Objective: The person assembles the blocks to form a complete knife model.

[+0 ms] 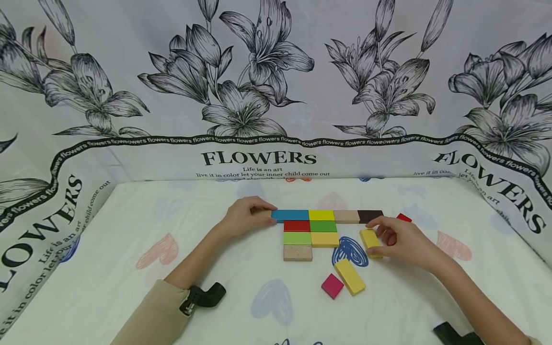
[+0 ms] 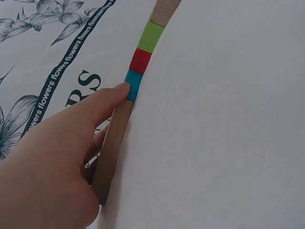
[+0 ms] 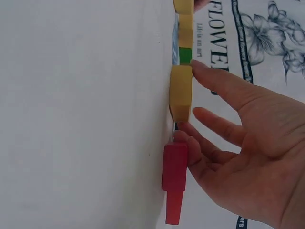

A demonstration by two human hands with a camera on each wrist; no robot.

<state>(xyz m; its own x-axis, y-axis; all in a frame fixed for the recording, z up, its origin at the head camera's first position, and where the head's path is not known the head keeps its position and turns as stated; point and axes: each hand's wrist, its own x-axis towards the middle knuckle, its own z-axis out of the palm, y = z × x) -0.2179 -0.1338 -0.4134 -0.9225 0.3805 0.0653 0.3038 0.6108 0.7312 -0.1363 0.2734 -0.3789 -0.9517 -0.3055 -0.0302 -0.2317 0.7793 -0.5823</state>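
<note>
My left hand (image 1: 247,218) holds the left end of a row of flat blocks, its thumb and fingers around a brown wooden block (image 2: 113,148) and its tips reaching the blue block (image 1: 291,215). Rightward along that row follow a yellow block (image 1: 321,215), a tan block (image 1: 346,216) and a black block (image 1: 370,216). Red (image 1: 296,225), green (image 1: 323,226) and other blocks lie closely beneath. Just below the black block, my right hand (image 1: 403,239) pinches a yellow block (image 1: 369,239) lying at a slant between thumb and index finger.
A red block (image 1: 403,217) shows behind my right hand. Nearer to me lie a yellow block (image 1: 350,277) and a magenta square block (image 1: 332,286), apart from the others. A white cloth with printed hearts covers the table (image 1: 241,297); a flower-printed sheet (image 1: 388,158) rises behind it.
</note>
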